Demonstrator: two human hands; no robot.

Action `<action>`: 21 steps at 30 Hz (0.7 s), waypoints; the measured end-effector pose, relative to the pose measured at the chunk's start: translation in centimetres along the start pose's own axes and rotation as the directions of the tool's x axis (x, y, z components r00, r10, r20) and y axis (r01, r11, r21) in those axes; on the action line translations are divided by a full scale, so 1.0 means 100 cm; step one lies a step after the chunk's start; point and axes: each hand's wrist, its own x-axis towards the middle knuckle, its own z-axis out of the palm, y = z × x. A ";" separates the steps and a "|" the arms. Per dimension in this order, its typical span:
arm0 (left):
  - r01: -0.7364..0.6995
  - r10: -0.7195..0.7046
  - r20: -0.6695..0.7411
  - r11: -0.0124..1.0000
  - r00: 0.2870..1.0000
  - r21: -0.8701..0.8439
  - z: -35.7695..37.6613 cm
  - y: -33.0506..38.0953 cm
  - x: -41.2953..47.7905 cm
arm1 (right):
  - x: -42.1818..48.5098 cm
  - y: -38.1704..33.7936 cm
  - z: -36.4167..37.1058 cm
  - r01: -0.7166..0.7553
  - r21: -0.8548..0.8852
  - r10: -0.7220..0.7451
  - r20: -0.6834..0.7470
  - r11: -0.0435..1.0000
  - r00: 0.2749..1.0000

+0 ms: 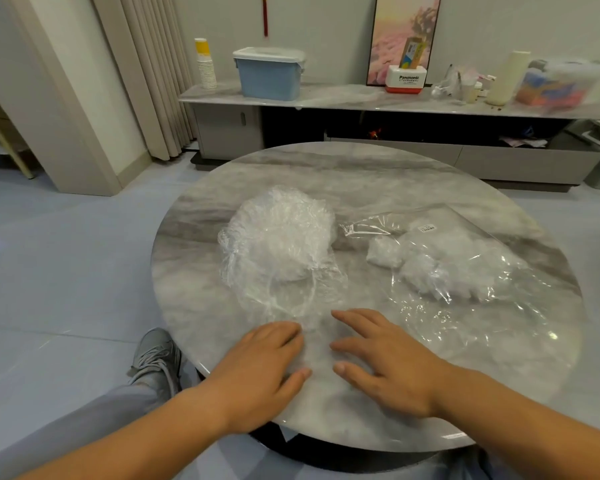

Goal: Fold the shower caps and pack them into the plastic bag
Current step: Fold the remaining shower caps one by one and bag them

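From the head view, both forearms came in from the bottom edge and met over the near side of the round marble tabletop (361, 174), palms down. The left hand (260, 368) lay low and flat, its fingers (284, 336) pressed together side by side with the thumb stuck out toward the other hand. The right hand (388, 362) was angled in toward it, fingers (354, 318) straight and a bit spread, thumb pointing left. Neither was pinching anything. They seemed to rest on thin clear film at the near edge of a loose shower cap (291, 299), though honestly the plastic was so see-through I couldn't tell exactly where it ended.

That cap trailed off a puffy heap of shower caps (281, 233) sitting mid-table, just beyond the left hand. The plastic bag (471, 306) lay flat on the right side, well apart from the hands, with a few white folded caps (430, 268) already inside
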 end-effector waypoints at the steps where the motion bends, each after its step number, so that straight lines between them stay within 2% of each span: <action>1: -0.035 0.035 -0.002 0.999 0.999 -0.004 0.000 0.004 -0.001 | 0.000 -0.001 0.000 0.004 -0.015 -0.004 0.027 1.000 1.000; 4: -0.117 0.118 0.005 0.993 0.993 -0.026 0.002 0.015 -0.006 | -0.007 -0.005 0.002 0.018 -0.058 -0.014 0.077 0.998 0.997; 7: -0.157 0.156 -0.013 0.986 0.988 -0.064 0.005 0.013 -0.014 | -0.023 -0.003 0.005 0.077 -0.125 -0.074 0.025 0.989 0.997; 12: -0.149 0.126 -0.249 0.986 0.960 -0.077 0.006 0.002 -0.016 | -0.057 0.011 0.010 0.073 -0.103 -0.083 -0.094 0.992 0.992; 14: -0.146 0.120 -0.236 0.985 0.964 -0.096 0.008 -0.001 -0.011 | -0.064 0.015 0.014 0.070 -0.102 -0.083 -0.132 0.992 0.988; 19: -0.125 0.110 -0.078 0.967 0.991 -0.221 0.009 -0.005 0.000 | -0.067 0.011 0.012 0.071 0.020 -0.067 -0.162 0.997 0.985; 21: -0.138 0.131 -0.047 0.966 0.990 -0.220 0.010 -0.005 0.002 | -0.066 0.008 0.011 0.093 0.040 -0.086 -0.158 0.995 0.984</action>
